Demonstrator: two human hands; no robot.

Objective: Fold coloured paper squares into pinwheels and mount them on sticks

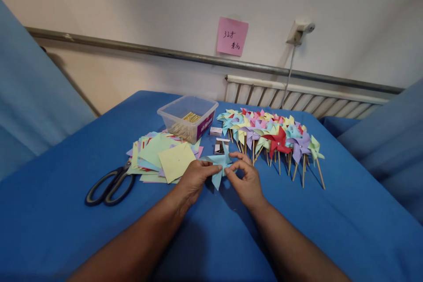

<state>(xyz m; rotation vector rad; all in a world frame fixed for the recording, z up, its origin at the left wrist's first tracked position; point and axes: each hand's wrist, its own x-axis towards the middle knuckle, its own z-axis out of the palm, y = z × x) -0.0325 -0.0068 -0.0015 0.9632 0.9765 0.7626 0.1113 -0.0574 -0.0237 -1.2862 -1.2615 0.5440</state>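
At the near middle of a blue-covered bench (pixel 330 229), two bare hands work one light-blue paper pinwheel head (pixel 218 165), held just above the cloth. The left hand (pixel 194 178) pinches its left side in a narrow grip; the right hand (pixel 246 180) has thumb and forefinger closed on the folded tips at its centre. No stick shows on this piece, so the step in hand looks like the folding and gathering of the points. The next move would seem to call for a steady pinch at the centre, so that the tips do not spring apart before they are fixed.

To the left lies one pair of black-handled scissors (pixel 110 185), and just beyond it a loose pile of coloured paper squares (pixel 161 156), too overlapped to count, a yellow one on top. Farther back stands one clear plastic tub (pixel 188 116) with small wooden sticks inside. Two small white boxes (pixel 216 131) sit between the tub and the hands. To the right lies a heap of finished pinwheels (pixel 271 134) on sticks, well over a dozen, too crowded for an exact count. One pink note (pixel 231 36) is stuck on the far wall.
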